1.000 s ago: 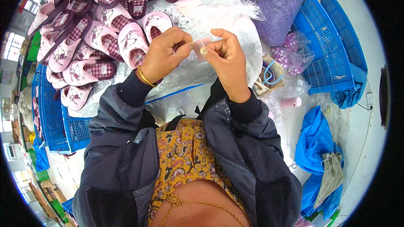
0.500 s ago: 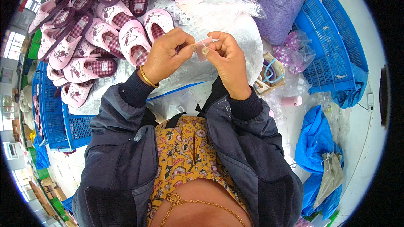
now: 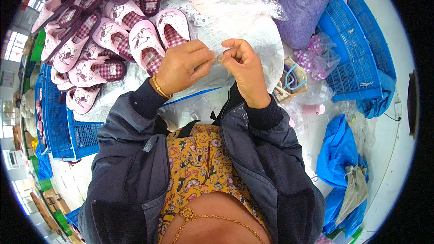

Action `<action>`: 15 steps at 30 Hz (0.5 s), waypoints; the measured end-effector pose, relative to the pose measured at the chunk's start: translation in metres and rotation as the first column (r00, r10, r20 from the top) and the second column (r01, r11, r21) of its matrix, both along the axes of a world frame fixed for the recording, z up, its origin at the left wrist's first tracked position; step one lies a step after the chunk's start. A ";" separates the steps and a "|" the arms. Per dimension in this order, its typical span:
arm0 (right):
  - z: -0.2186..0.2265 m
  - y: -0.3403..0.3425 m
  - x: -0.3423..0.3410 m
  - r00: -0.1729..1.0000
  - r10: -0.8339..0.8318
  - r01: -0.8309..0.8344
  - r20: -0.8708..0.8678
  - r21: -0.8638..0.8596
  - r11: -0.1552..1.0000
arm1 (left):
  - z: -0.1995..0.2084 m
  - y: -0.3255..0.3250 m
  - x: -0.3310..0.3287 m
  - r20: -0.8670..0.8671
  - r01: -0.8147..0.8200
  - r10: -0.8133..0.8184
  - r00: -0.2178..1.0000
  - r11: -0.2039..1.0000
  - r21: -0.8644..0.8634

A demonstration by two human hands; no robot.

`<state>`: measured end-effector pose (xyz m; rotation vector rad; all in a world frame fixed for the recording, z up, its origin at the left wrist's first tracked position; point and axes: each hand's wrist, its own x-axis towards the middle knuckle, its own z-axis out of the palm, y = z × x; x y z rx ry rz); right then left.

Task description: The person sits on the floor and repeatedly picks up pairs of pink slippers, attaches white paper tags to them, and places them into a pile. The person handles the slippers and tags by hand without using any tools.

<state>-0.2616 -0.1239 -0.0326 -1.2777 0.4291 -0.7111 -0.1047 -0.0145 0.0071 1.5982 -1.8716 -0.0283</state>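
Observation:
My left hand (image 3: 187, 64) is closed above the near part of the table, its thumb pinched against the curled fingers. Facing it, my right hand (image 3: 244, 70) pinches thumb and forefinger together. The fingertips of both hands almost meet. What lies between them is hidden or too small to make out. A thin pale thread (image 3: 228, 79) seems to hang below the right fingers. Pink slippers (image 3: 145, 45) with dark checked insoles are piled to the left of my hands, the nearest just beyond my left wrist.
Clear plastic sheeting (image 3: 244, 27) covers the white table. A bag of purple pieces (image 3: 298, 9) lies at the far right, beside blue plastic crates (image 3: 350, 49). Right of my hands stands a small open box (image 3: 294, 81) with a light blue loop. Another blue crate (image 3: 86, 138) is at the left.
The small pink piece that showed between my fingertips is out of sight. My left hand has turned knuckles-up and dropped slightly; my right hand has shifted a little.

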 end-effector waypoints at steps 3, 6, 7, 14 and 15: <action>-0.006 -0.003 -0.005 0.996 0.066 -0.066 -0.062 0.008 0.998 | 0.003 0.006 -0.003 -0.229 0.009 0.025 0.973 0.989 0.147; -0.004 0.003 -0.010 0.984 0.167 -0.164 -0.065 0.048 0.985 | -0.014 0.006 0.001 -0.724 0.063 0.204 0.659 0.944 0.323; -0.006 0.006 -0.010 0.979 0.196 -0.192 -0.056 0.069 0.979 | -0.021 0.010 0.003 -0.710 0.087 0.203 0.674 0.933 0.349; -0.020 0.013 -0.018 0.938 0.193 -0.248 -0.289 -0.167 0.954 | -0.032 0.023 -0.005 -0.417 -0.027 0.148 0.897 0.959 0.282; -0.020 0.013 -0.020 0.919 0.153 -0.268 -0.362 -0.290 0.919 | -0.031 0.027 -0.005 -0.385 -0.062 0.181 0.905 0.951 0.301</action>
